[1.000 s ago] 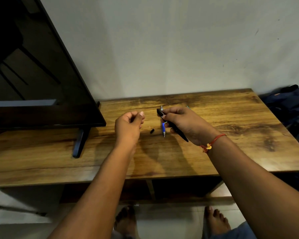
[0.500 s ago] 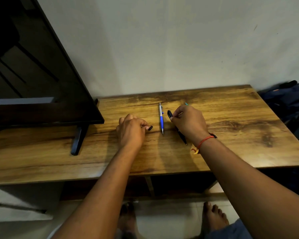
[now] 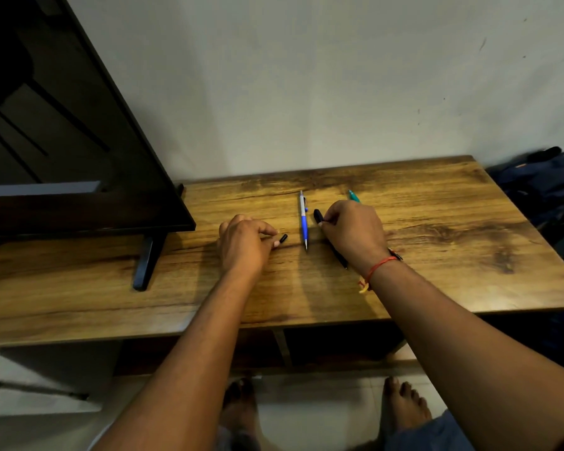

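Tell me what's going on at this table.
A person stands at a wooden table, working with pens. The right hand grips a black pen low over the tabletop. The left hand, fingers curled, touches a small black cap lying on the wood; whether it has a grip on it is unclear. A blue and white pen lies between the hands, and a teal pen peeks out beyond the right hand.

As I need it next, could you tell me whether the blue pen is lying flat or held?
Lying flat: the blue pen rests on the table between the left hand and right hand, touching neither.
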